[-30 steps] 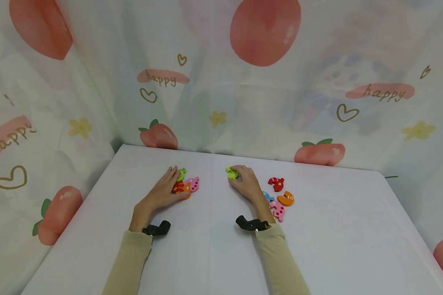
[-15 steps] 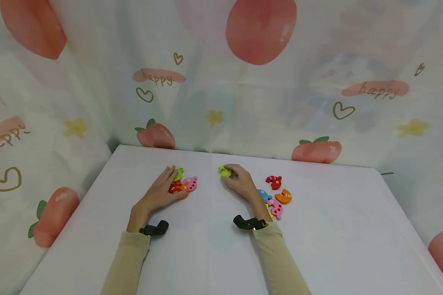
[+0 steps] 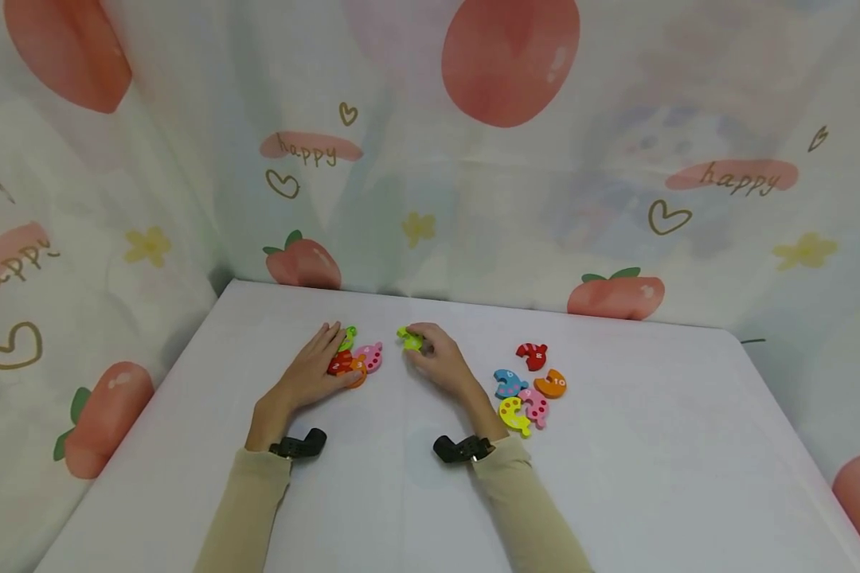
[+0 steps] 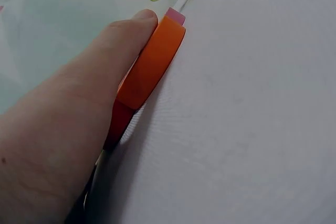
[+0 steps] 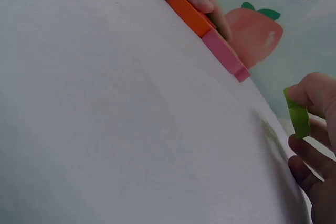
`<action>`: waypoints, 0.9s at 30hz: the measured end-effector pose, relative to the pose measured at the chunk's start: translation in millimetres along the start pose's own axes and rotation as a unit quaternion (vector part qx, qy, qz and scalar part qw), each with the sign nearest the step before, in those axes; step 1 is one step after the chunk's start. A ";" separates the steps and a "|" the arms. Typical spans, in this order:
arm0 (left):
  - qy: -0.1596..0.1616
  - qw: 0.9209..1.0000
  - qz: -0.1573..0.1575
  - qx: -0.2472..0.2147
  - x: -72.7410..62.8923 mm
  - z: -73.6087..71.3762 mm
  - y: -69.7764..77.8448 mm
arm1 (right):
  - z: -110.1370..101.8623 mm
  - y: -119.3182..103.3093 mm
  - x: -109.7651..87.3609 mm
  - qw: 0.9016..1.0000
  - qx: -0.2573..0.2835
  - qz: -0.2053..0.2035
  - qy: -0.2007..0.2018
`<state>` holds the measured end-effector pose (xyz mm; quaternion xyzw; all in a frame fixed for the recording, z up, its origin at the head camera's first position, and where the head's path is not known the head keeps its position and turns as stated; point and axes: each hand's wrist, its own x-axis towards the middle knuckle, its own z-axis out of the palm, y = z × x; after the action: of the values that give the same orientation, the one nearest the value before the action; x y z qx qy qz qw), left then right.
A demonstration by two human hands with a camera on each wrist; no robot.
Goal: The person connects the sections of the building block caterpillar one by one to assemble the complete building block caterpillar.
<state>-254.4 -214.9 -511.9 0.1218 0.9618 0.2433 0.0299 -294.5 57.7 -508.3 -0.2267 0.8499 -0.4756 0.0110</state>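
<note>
As the right grip (image 3: 444, 364) pinches a green piece (image 3: 410, 341), the left (image 3: 314, 372) touches others (image 3: 371, 357).

Lime green colours the puzzle piece in the right hand (image 3: 437, 356), here called the held piece (image 3: 409, 341), and the covered piece (image 3: 347, 341) under the left hand (image 3: 306, 372). The number 2 piece (image 3: 338, 364) is red, the number 3 piece (image 3: 361, 369) orange; the left dotted piece (image 3: 372, 356) is pink with red dots. Elsewhere, the striped piece (image 3: 537, 360) is red, the number 10 piece (image 3: 555, 382) orange, the spotted piece (image 3: 503, 388) blue, the right dotted piece (image 3: 538, 406) pink with dark red dots, the crescent piece (image 3: 507, 418) yellow. White tablecloth (image 3: 659, 454); pale curtain (image 3: 509, 199) patterned with coral peaches (image 3: 510, 64) and yellow flowers (image 3: 419, 229).
</note>
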 end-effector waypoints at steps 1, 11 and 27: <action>0.000 1.000 0.000 0.001 0.0 0.2 -0.5 | 2.4 -1.1 0.2 1.000 0.000 -0.001 0.001; 0.001 1.000 0.003 0.003 -0.1 0.7 -1.5 | 25.5 -13.4 6.5 1.000 -0.005 -0.008 0.003; 0.003 1.000 -0.003 0.010 0.2 0.7 -0.1 | 40.7 -23.4 10.0 0.995 -0.095 -0.037 -0.021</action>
<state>-254.5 -214.6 -512.5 0.1187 0.9645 0.2344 0.0261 -285.2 10.6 -509.5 -0.2679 0.8816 -0.3884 -0.0107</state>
